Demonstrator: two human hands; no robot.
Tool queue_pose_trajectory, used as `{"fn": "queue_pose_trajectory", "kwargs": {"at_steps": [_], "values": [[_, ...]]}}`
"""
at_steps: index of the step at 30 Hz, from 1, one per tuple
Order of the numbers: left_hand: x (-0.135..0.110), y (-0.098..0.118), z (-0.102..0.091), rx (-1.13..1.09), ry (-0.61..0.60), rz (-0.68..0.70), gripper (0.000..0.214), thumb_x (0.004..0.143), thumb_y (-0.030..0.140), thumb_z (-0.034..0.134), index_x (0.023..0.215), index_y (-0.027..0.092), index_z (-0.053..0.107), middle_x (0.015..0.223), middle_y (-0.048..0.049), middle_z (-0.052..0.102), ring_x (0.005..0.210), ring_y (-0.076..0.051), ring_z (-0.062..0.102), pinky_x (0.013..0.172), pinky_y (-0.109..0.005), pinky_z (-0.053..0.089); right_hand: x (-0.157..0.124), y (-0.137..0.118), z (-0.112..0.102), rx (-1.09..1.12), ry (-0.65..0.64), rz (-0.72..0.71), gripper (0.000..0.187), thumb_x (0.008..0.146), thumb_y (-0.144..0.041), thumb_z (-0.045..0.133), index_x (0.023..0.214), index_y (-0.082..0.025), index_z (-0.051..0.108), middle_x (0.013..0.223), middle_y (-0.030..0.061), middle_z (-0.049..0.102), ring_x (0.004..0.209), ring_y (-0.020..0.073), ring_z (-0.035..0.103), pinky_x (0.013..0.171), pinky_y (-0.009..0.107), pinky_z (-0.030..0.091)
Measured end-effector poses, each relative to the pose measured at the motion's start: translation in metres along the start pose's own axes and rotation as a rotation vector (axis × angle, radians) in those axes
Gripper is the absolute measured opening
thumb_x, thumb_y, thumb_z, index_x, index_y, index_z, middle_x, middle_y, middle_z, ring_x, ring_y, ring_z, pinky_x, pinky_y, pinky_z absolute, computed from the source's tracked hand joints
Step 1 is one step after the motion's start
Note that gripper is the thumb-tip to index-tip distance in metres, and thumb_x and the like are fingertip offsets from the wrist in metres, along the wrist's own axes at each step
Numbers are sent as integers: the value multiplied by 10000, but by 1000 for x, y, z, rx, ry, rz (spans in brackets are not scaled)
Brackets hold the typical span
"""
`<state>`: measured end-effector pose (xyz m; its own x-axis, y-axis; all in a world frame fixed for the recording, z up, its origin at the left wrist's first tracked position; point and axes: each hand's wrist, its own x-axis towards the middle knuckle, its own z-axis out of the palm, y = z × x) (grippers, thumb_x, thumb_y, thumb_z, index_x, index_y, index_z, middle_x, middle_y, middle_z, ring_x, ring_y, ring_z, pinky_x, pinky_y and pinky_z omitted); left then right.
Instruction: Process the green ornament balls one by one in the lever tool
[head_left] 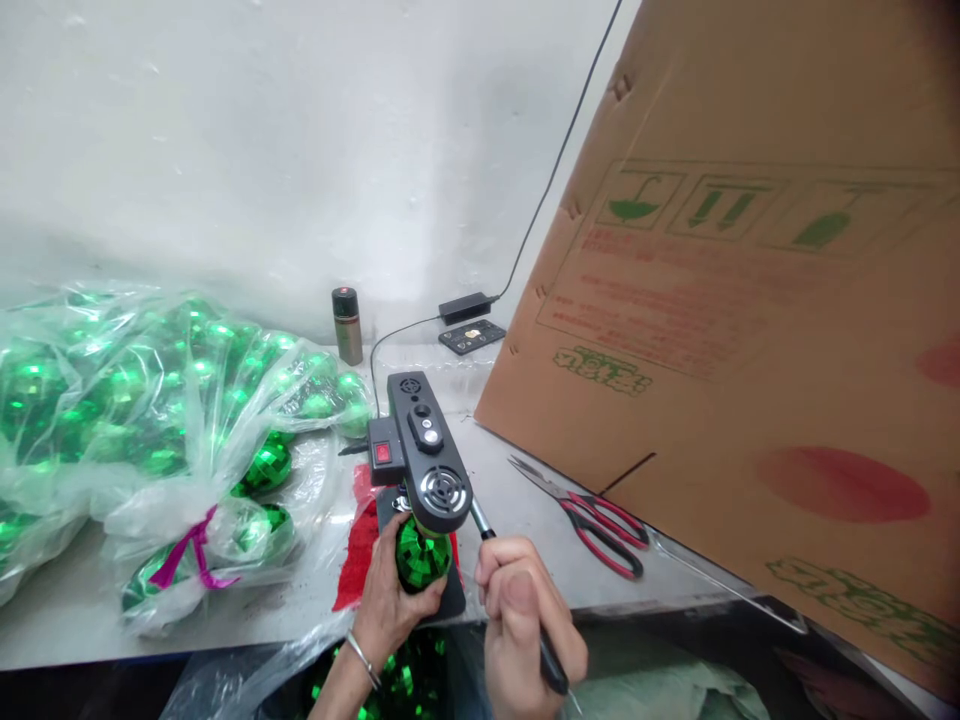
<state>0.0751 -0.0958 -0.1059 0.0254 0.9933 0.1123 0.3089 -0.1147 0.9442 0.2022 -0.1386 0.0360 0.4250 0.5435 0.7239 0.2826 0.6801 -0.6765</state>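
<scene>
My left hand (395, 592) wraps around a shiny green mirrored ball (421, 555), a bangle on its wrist. The ball sits right under the round front end of a black bench machine (427, 450) with a red switch on its side box. My right hand (525, 625) is closed round the black grip of a lever handle (553, 665), whose metal rod runs up to the machine's right side. Below the machine lie its dark base plate and a red cloth (355, 560). The machine's head hides the top of the ball.
Clear plastic bags of green balls (150, 400) fill the left side. Red-and-black scissors (600, 530) lie to the right, beside a large cardboard box (712, 330). Behind stand a small bottle (346, 325), a phone (472, 337) and a power adapter (465, 307). More green balls (409, 680) are below the table edge.
</scene>
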Motion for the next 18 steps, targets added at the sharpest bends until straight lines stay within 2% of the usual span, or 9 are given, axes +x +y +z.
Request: {"fn": "queue_pose_trajectory", "kwargs": {"at_steps": [5,14,18], "values": [[-1,-1,2,4,12,12,827,733,438,897,1476,187,635,1333,-177,787,1274,-439,772,1165,-656,612,-7,4,-3,-19,-8,27,386,1188,-241,509,805,-237,555,756,-6,614,646,137,593,586,284,423],[0,0,-1,-6,-13,0,841,744,468,875,1489,169,622,1368,-195,779,1308,-441,759,1195,-666,593,0,-1,1,-29,30,11,402,1178,-200,515,780,-234,561,686,-27,516,642,142,573,604,290,412],[0,1,-2,-13,-17,-5,851,732,458,878,1489,166,623,1369,-194,781,1304,-444,764,1189,-670,599,0,-2,1,-38,16,19,405,1182,-221,518,779,-235,562,691,-21,553,630,141,577,590,289,410]]}}
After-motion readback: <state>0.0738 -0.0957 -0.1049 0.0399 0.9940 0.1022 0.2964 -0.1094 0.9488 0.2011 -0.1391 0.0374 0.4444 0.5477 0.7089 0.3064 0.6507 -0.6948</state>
